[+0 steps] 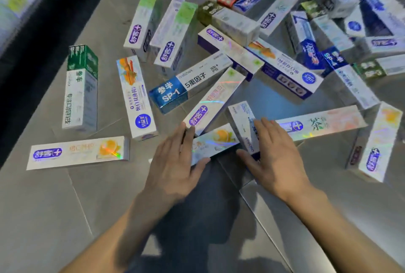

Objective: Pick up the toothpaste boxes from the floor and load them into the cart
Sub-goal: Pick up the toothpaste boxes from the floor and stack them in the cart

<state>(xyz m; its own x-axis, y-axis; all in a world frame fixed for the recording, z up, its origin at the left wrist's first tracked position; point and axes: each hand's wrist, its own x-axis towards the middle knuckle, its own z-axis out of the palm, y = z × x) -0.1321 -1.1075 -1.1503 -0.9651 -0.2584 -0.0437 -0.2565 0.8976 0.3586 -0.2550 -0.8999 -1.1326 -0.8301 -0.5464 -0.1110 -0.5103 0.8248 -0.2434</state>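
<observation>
Dozens of toothpaste boxes [219, 58] still litter the floor [65, 207]; left hand [173, 163] and right hand [274, 154], fingers straight, press the orange-print box [215, 141] at lower centre; no cart shows.

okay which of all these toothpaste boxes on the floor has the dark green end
The box far left, lying apart from the pile beside the dark strip. Its far end is dark green; the boxes around it are mostly white, blue or purple.

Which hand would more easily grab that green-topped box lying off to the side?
Probably the left hand. The green-topped box lies far out on its side of the floor, while the right hand rests on a white box across the pile.
</observation>
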